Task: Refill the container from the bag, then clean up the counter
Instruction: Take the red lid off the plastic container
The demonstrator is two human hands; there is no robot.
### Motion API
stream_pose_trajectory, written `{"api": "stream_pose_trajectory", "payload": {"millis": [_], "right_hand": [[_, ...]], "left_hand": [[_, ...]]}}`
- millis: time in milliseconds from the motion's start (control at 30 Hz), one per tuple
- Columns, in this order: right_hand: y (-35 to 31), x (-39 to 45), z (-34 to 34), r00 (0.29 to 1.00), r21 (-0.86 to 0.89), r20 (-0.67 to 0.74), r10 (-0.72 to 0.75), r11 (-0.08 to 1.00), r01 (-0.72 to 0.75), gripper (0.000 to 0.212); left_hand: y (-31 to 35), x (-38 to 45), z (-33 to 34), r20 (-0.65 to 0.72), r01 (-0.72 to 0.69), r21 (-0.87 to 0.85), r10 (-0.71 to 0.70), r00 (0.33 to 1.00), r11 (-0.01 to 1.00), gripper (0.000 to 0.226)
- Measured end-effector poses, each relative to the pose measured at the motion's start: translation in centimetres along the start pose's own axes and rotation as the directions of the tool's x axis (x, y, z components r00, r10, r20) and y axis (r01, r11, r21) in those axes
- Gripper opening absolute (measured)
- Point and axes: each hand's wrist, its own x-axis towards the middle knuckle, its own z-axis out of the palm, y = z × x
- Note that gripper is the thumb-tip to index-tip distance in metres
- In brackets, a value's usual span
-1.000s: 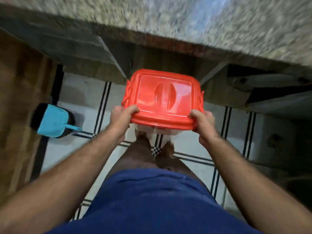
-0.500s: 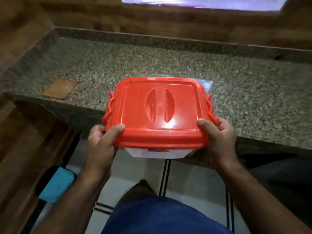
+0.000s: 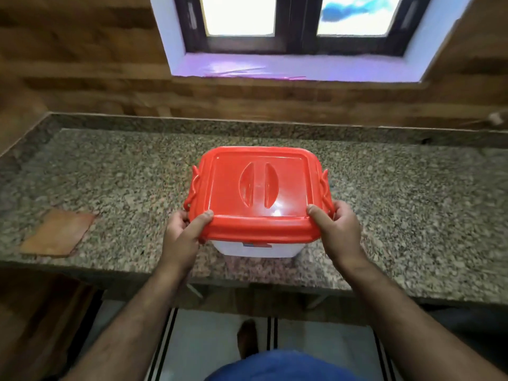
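Fingers curled tight: the container (image 3: 258, 247) is gripped at its near corners by the left hand (image 3: 183, 234) and right hand (image 3: 338, 232), thumbs pressed on the red lid (image 3: 259, 192), other fingers tucked under the rim. It is held upright over the speckled granite counter (image 3: 412, 210), whether resting or just above cannot be told; a brown tile patch (image 3: 57, 233) is set in the counter at left, wood-look wall and window (image 3: 295, 22) behind. Long axis runs left-right, lid up, the two handle grooves pointing away from the person.

No legible text; only a small unreadable label (image 3: 257, 245) on the container (image 3: 255, 250).
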Motion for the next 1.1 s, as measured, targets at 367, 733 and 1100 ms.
{"api": "stream_pose_trajectory", "payload": {"millis": [367, 733, 1100], "right_hand": [[-3.0, 8.9, 2.6, 0.998, -0.187, -0.054, -0.008, 0.982, -0.003, 0.05], [-3.7, 13.4, 3.3, 0.994, -0.382, -0.05, -0.097, 0.921, 0.071, 0.058], [-0.2, 13.1, 3.3, 0.915, 0.087, 0.14, 0.379, 0.915, -0.393, 0.041]], "left_hand": [[3.1, 10.4, 1.9, -0.035, -0.053, 0.107, 0.057, 0.998, 0.993, 0.067], [4.4, 16.4, 1.8, 0.038, -0.092, 0.421, 0.083, 0.996, 0.903, 0.052], [0.7, 18.1, 0.0, 0.106, 0.203, 0.025, -0.205, 0.973, 0.979, 0.052]]}}
